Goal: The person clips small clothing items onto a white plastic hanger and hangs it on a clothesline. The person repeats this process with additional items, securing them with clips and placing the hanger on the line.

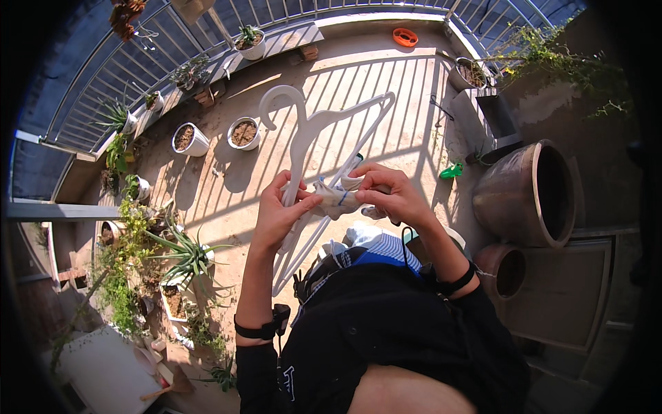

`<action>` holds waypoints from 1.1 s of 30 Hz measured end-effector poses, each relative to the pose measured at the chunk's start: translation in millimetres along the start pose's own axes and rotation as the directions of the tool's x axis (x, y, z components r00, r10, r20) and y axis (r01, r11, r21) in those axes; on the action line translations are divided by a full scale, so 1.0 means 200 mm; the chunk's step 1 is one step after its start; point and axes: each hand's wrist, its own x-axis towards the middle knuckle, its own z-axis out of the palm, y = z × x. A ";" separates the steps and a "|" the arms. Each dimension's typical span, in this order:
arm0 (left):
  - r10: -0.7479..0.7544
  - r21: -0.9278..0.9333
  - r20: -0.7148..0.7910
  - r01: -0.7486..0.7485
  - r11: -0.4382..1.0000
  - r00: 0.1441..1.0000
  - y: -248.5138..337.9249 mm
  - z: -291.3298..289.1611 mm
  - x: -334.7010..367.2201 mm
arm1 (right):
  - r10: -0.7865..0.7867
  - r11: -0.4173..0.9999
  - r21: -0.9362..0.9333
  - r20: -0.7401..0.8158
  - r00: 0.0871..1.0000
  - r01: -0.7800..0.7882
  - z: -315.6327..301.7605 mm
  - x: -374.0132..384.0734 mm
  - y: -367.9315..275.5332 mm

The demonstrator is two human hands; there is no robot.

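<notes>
A white plastic clothes hanger [298,146] stands tilted in front of me, its hook up and its long bar slanting down to the left. My left hand [278,215] is closed round one arm of it, with the thumb against a small pale cloth [334,200] that has blue marks. The cloth looks crumpled; whether it is a sock I cannot tell. On its other side, my right hand [394,196] pinches the fabric between thumb and fingers. Part of the cloth is hidden under the fingers of both hands.
White pots of soil [243,133] stand on the sunlit floor, with aloe plants [189,257] at the left. Large brown urns [514,196] are at the right. A green object [452,170] and an orange ring-shaped thing [405,37] lie beyond. A metal railing [227,34] encloses the far side.
</notes>
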 end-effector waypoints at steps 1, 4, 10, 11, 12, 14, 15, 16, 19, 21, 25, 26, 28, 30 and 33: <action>-0.007 0.003 0.003 0.007 1.000 1.000 0.00 0.00 0.00 | 0.061 0.998 0.033 0.004 0.998 -0.061 0.01 0.01 0.02; 0.014 -0.033 0.046 -0.012 0.999 0.999 -0.01 0.00 0.00 | 0.162 0.981 0.116 -0.030 0.986 -0.157 0.03 0.06 0.10; 0.014 -0.051 0.039 -0.012 0.999 0.999 -0.02 0.01 0.00 | 0.379 0.882 0.232 0.165 0.910 -0.409 0.07 0.05 0.21; 0.015 -0.050 0.044 -0.012 0.999 0.999 -0.01 0.01 0.00 | 0.365 0.892 0.223 0.157 0.917 -0.393 0.08 0.05 0.22; 0.016 -0.048 0.047 -0.013 0.999 0.999 -0.01 0.01 0.00 | 0.317 0.904 0.240 0.185 0.930 -0.355 0.09 0.04 0.23; 0.006 -0.044 0.053 -0.004 0.999 0.999 -0.01 0.01 0.00 | 0.304 0.930 0.173 0.139 0.943 -0.325 0.09 0.05 0.24; -0.004 -0.042 0.055 0.006 0.999 0.998 -0.01 0.01 0.00 | 0.247 0.957 0.122 0.125 0.961 -0.262 0.09 0.05 0.25; -0.011 -0.040 0.056 0.013 0.999 0.998 0.00 0.00 0.00 | 0.189 0.978 0.070 0.115 0.975 -0.198 0.09 0.05 0.25; -0.017 -0.047 0.056 0.020 0.999 0.998 0.00 0.01 0.00 | 0.087 0.985 0.139 0.097 0.991 -0.100 0.11 0.06 0.26; -0.003 -0.030 0.035 0.004 1.000 0.999 0.00 0.03 0.00 | 0.169 0.956 0.225 0.104 0.980 -0.189 0.12 0.05 0.25; 0.031 0.030 -0.030 -0.030 0.999 0.999 0.01 0.05 -0.02 | 0.241 0.855 0.428 0.172 0.955 -0.292 0.10 0.03 0.22; 0.037 0.043 -0.032 -0.035 0.998 0.999 0.01 0.05 -0.02 | 0.251 0.867 0.403 0.155 0.955 -0.294 0.10 0.03 0.21; 0.047 0.072 -0.040 -0.044 0.996 0.998 0.01 0.05 -0.03 | 0.260 0.876 0.386 0.122 0.958 -0.288 0.11 0.03 0.20; 0.045 0.070 -0.041 -0.042 0.997 0.998 0.02 0.05 -0.03 | 0.275 0.852 0.426 0.131 0.952 -0.305 0.12 0.04 0.19; 0.038 0.037 -0.020 -0.037 0.999 0.999 0.02 0.05 -0.04 | 0.309 0.828 0.462 0.100 0.946 -0.319 0.14 0.04 0.19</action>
